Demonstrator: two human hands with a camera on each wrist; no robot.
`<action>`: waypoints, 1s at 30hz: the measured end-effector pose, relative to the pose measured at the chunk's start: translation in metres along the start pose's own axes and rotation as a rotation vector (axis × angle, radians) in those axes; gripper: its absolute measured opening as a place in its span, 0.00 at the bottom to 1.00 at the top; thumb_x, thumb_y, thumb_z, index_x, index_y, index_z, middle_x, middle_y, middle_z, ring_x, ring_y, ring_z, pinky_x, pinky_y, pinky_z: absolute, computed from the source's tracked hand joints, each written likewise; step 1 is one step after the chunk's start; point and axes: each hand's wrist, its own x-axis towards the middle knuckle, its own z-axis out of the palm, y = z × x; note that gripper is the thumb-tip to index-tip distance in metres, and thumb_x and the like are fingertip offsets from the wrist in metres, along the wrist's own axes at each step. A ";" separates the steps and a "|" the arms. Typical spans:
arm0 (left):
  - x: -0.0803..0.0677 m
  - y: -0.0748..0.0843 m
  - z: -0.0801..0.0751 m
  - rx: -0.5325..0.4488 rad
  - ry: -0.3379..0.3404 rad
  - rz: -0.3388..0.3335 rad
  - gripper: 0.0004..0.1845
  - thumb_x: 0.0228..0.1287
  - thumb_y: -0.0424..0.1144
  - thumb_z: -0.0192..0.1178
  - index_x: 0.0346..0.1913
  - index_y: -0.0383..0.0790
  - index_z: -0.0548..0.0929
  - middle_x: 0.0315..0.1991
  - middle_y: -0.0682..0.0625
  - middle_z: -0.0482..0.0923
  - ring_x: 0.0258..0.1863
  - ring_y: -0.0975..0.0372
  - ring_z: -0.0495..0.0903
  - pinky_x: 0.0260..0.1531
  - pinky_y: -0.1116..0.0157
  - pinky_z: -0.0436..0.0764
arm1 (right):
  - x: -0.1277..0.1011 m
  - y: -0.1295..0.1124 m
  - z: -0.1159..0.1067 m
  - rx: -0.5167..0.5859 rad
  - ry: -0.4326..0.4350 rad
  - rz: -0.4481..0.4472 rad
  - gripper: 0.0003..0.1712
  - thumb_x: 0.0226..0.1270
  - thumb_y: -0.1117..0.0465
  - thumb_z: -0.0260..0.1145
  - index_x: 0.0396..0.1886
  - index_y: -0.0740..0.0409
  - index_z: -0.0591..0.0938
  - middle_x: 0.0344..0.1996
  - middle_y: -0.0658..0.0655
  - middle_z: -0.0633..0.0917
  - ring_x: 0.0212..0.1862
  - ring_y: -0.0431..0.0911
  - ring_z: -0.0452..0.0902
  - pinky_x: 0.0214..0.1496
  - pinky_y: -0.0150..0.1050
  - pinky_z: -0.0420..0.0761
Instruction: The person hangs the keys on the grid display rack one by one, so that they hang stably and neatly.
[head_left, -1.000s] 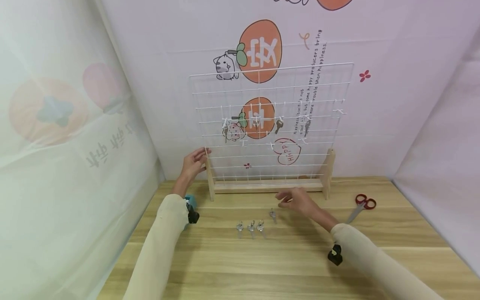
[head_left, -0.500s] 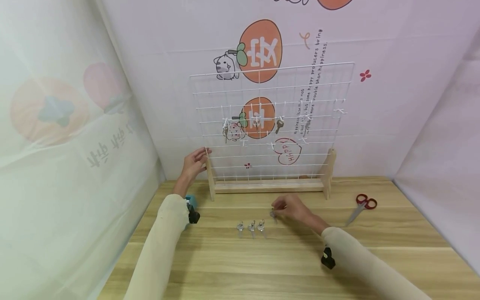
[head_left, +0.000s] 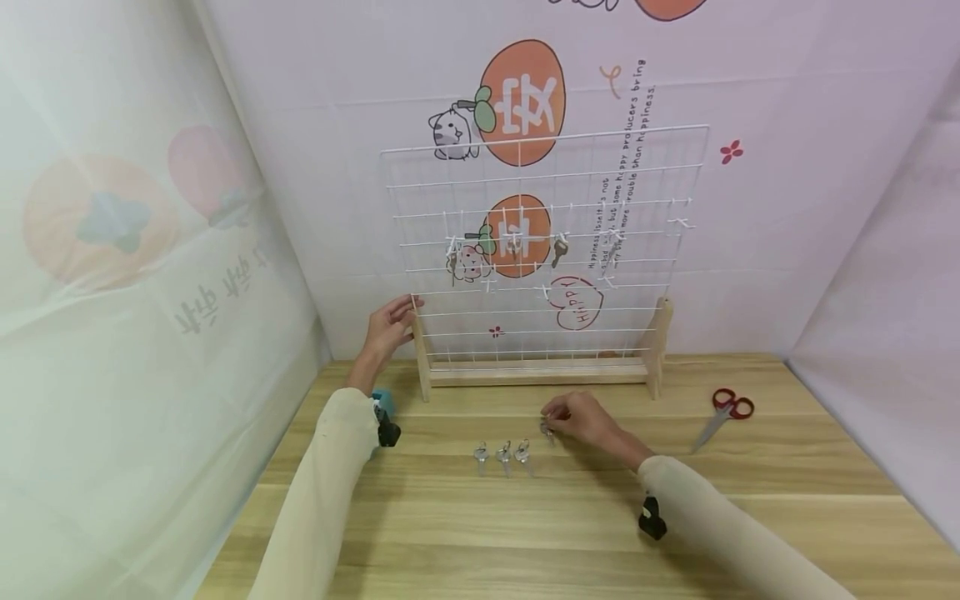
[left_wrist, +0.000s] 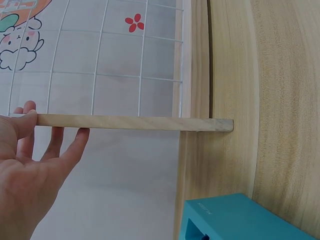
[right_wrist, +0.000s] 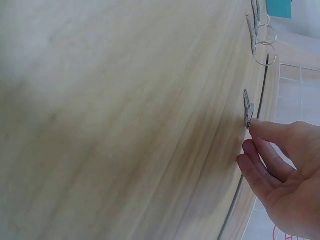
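Nearest the viewer, in the lower middle of the head view, three keys [head_left: 502,456] lie in a short row on the wooden counter [head_left: 480,533], each with a ring at its head. Just beyond them and slightly to the right, the right hand [head_left: 581,419] reaches down with its fingers curled together, the fingertips [right_wrist: 256,126] touching the head of a fourth key [head_left: 547,430]. In the right wrist view this key [right_wrist: 248,108] lies flat on the counter; whether it is already pinched or only touched cannot be told for certain.

A flat key offers little edge to catch, so the fingers could slide it across the smooth wood instead of lifting it, or nudge it toward the row just beside it. A loose pinch on the ring alone could let the key swing or drop.

Further back on the left, the left hand [head_left: 386,327] grips the top of the rack's wooden post [left_wrist: 135,122], thumb on one side and fingers behind. The white wire grid rack [head_left: 547,250] stands upright against the wall with several keys hanging on its hooks; if that grip slackens, the light rack might tip or shift. Red-handled scissors [head_left: 722,414] lie at the right, well apart.
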 end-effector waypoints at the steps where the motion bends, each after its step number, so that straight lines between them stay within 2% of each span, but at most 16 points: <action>1: 0.000 0.000 0.000 0.001 0.001 -0.001 0.23 0.82 0.30 0.51 0.75 0.37 0.72 0.71 0.41 0.74 0.74 0.46 0.68 0.67 0.42 0.73 | -0.001 0.000 -0.001 -0.004 0.000 -0.002 0.07 0.63 0.72 0.75 0.41 0.68 0.89 0.32 0.57 0.91 0.35 0.45 0.88 0.39 0.36 0.88; 13: 0.002 -0.001 -0.001 -0.012 0.009 -0.014 0.23 0.81 0.29 0.52 0.74 0.37 0.72 0.71 0.42 0.75 0.73 0.48 0.70 0.66 0.42 0.75 | -0.011 0.001 -0.027 -0.006 0.010 -0.049 0.09 0.65 0.75 0.71 0.44 0.67 0.89 0.35 0.59 0.91 0.38 0.50 0.89 0.44 0.46 0.89; 17: 0.001 -0.001 -0.001 -0.014 0.001 -0.022 0.23 0.81 0.30 0.52 0.75 0.38 0.72 0.71 0.42 0.74 0.74 0.49 0.69 0.67 0.42 0.74 | -0.014 0.003 -0.037 -0.028 0.016 -0.058 0.08 0.66 0.74 0.71 0.44 0.66 0.89 0.34 0.58 0.91 0.37 0.50 0.89 0.41 0.43 0.89; 23: -0.003 0.001 -0.002 -0.031 -0.017 -0.018 0.24 0.82 0.32 0.52 0.76 0.38 0.70 0.73 0.42 0.72 0.76 0.49 0.66 0.69 0.41 0.71 | -0.015 -0.001 -0.056 -0.005 0.018 -0.037 0.08 0.67 0.74 0.70 0.45 0.68 0.89 0.36 0.60 0.91 0.38 0.50 0.89 0.40 0.40 0.89; 30: -0.002 0.000 -0.002 -0.032 -0.025 0.000 0.24 0.82 0.30 0.51 0.76 0.35 0.70 0.73 0.40 0.72 0.75 0.47 0.66 0.68 0.40 0.70 | -0.016 -0.009 -0.090 -0.096 0.094 -0.118 0.08 0.63 0.73 0.74 0.42 0.66 0.90 0.32 0.59 0.91 0.35 0.49 0.89 0.39 0.43 0.90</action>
